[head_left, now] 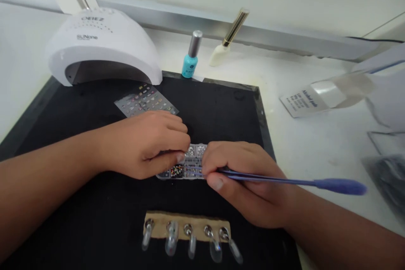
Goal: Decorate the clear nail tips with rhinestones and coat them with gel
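My left hand (147,145) lies curled over the left end of a clear compartment case of rhinestones (186,164), thumb and fingertips at its edge. Whether it grips the case I cannot tell. My right hand (243,177) is shut on a slim blue tweezer-like tool (284,181) with a rounded handle end, and its tip is hidden by my fingers above the case. The case lies on a black mat (221,109). Below it, several clear false nail tips (190,240) stand on metal clips along a cardboard strip (186,225).
A white SUNone nail lamp (101,46) stands at the mat's far left, beside a sheet of nail stickers (145,100). A teal polish bottle (191,55), a gold-and-cream brush (229,38) and an alcohol pads packet (303,101) lie on the white counter (316,143).
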Motion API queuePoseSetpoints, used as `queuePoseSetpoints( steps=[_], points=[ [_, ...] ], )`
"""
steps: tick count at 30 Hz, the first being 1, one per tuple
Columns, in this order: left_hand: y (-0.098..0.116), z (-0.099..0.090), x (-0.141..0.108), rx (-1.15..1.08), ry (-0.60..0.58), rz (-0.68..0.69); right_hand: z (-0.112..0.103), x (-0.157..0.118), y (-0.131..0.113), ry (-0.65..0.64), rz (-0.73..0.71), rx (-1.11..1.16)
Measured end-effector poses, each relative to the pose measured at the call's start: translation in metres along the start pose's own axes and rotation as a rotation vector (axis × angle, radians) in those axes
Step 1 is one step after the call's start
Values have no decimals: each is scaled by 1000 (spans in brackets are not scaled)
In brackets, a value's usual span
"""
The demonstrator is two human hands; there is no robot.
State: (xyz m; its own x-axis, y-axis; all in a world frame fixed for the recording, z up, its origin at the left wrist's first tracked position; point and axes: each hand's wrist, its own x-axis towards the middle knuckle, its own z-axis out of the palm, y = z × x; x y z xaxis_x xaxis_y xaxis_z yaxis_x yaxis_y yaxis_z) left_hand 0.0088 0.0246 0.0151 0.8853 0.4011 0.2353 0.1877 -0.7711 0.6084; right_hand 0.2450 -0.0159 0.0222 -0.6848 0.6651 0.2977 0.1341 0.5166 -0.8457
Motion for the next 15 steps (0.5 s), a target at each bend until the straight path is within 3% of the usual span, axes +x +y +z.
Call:
queuePoseSetpoints(
  steps=[15],
  points=[
    [-2, 2, 1, -21, 12, 33, 0, -1, -5, -85, -26, -209]
  ],
)
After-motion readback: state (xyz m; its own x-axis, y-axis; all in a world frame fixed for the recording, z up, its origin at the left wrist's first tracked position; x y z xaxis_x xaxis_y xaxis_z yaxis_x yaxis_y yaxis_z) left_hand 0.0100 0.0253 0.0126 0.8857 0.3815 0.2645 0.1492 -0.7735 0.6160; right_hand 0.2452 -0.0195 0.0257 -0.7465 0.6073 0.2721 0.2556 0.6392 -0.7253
